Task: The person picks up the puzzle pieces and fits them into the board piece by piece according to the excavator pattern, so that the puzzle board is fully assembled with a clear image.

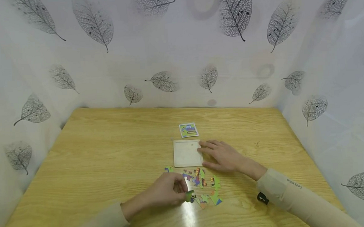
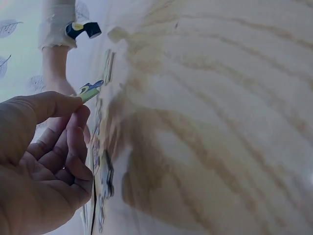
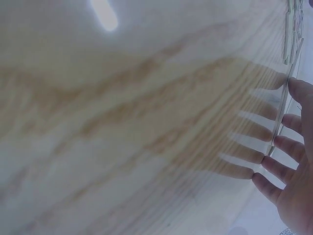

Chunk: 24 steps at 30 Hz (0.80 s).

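Between thumb and fingers, my left hand (image 1: 165, 191) pinches a green jigsaw piece (image 1: 189, 196). In the left wrist view that piece (image 2: 91, 93) stands out from the thumb and fingertip, over the table. Several loose jigsaw pieces (image 1: 197, 178) in green, purple and orange lie just below a pale square puzzle tray (image 1: 186, 154). My right hand (image 1: 224, 156) rests at the tray's right side, fingers spread, with fingertips at its edge. The right wrist view shows the fingers of the right hand (image 3: 293, 152) extended along the tray's thin edge.
Behind the tray lies a small square picture card (image 1: 188, 130) with a green and blue print. The wooden table (image 1: 115, 141) ends at a white curtain (image 1: 178, 52) with leaf prints, which surrounds its back and sides.
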Available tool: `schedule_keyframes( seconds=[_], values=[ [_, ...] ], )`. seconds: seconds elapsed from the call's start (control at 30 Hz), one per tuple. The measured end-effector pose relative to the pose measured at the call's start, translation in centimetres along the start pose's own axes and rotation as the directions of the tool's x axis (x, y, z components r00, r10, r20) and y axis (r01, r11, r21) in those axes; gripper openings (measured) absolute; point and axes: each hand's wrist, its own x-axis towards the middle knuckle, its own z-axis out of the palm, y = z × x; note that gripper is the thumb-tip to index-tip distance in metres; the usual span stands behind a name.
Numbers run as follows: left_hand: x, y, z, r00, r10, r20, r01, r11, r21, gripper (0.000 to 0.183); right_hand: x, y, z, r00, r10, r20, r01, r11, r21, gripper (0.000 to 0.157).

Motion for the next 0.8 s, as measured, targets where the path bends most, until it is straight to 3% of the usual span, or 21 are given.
schedule_keyframes(
  seconds=[0.43, 0.8],
  values=[
    [2.6, -2.2, -5.2, 0.987, -0.016, -0.162, 0.014, 1.000, -0.014, 0.007, 0.0, 0.2, 0.2, 1.000, 0.010, 0.021, -0.010, 1.000, -0.019, 0.060],
    [6.1, -3.7, -8.2, 0.956, -0.115, -0.270, 0.114, 0.993, -0.017, 0.010, 0.1, 0.0, 0.2, 1.000, -0.003, 0.003, 0.003, 1.000, -0.015, 0.059]
  ],
)
